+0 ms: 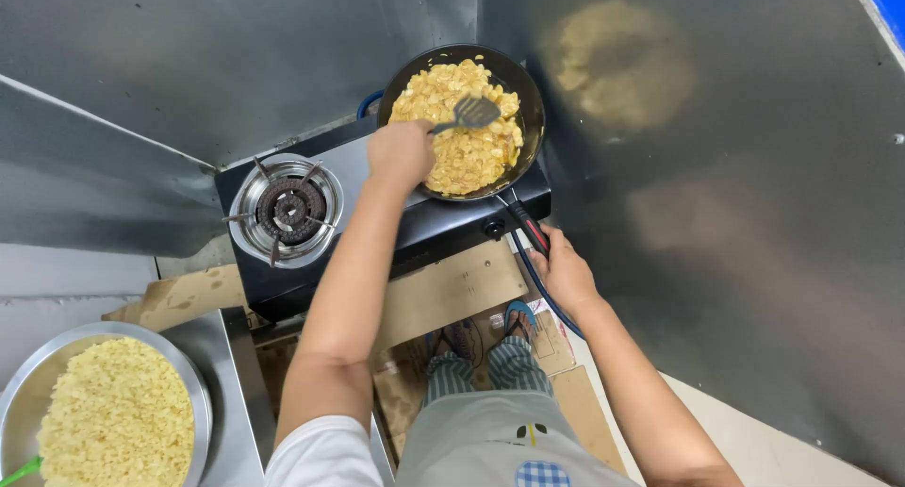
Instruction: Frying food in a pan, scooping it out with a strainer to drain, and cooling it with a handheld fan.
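Far to the left of both hands, a wide steel bowl (193, 393) sits on a metal counter, heaped with pale yellow flakes; its left and lower edges are cut off by the frame, and a green object at its rim is too cropped to identify. Just left of the left hand lies an unused gas burner (287, 209), a round steel dish with a dark ribbed ring and thin pot supports, set into the black stove (443, 228).

The left hand (400, 153) is closed around the handle of a dark slotted spatula (468, 115). The spatula's long axis runs from the fist up and to the right, its flat blade pointing toward the far right of the pan and resting on the food. The grip itself is hidden inside the fist.

The black frying pan (528, 100), round and smooth-rimmed, stands on the right burner just beyond the left hand, filled with golden, crinkled flakes (467, 157). Its handle (528, 225), black with red, points down and right to the right hand (564, 270), which is wrapped around its end. A blue hose runs beside that hand. Dull steel sheets wall the corner; one carries a blurred yellow reflection.
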